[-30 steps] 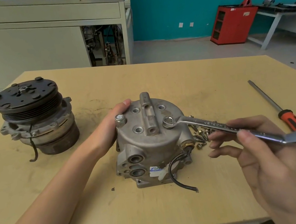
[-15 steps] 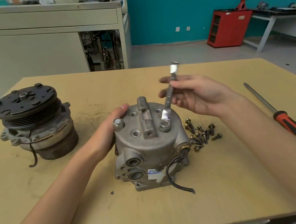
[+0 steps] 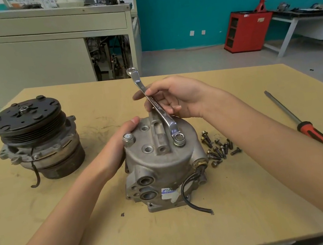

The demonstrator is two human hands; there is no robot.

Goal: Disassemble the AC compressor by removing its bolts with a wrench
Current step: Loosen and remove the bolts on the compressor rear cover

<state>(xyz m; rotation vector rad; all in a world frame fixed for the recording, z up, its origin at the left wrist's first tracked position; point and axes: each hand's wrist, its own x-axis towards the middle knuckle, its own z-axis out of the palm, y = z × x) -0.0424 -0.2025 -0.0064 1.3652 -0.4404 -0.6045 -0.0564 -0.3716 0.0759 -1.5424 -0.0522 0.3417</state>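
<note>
Right hand (image 3: 175,97) grips the wrench (image 3: 157,107), ring end on a bolt (image 3: 179,138), left hand (image 3: 118,147) clasping the compressor (image 3: 162,164).

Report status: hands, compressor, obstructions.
Left hand grips AC compressor. Right hand holds ring wrench, ring seated on bolt. Loose bolts beside compressor, clear of wrench.

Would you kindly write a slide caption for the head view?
Left hand steadies the grey aluminium compressor while right hand holds a chrome ring wrench on a bolt.
</note>
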